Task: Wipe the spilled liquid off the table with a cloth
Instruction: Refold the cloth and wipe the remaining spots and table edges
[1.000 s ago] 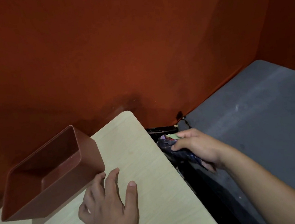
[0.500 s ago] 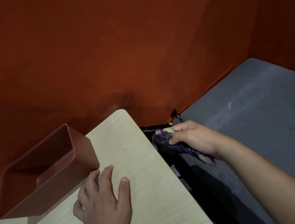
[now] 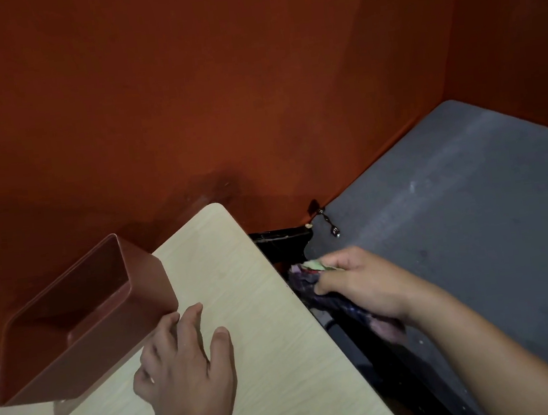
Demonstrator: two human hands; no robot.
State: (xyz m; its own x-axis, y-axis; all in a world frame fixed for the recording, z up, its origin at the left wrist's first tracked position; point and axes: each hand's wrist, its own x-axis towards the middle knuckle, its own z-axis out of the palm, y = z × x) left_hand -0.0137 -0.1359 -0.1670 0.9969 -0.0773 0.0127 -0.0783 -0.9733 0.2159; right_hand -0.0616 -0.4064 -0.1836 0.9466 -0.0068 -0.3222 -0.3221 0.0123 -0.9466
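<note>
Head view: right hand [image 3: 365,285] grips crumpled plaid cloth [image 3: 313,283] beside wood-grain table [image 3: 267,363].

The room is dim and warm-toned. The pale table [image 3: 247,279] catches the most light, with no glare. The brown box [image 3: 83,320] throws a short shadow toward the near side. The right hand [image 3: 361,279] looks slightly blurred. The gap beside the table is nearly black. Straight edges bow toward the frame's corners.

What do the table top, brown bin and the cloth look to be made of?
Table top: likely laminate, pale printed wood grain, matte. Brown bin: probably moulded plastic, smooth walls, rounded corners. Cloth in the right hand: soft woven fabric, dark plaid, crumpled.
</note>
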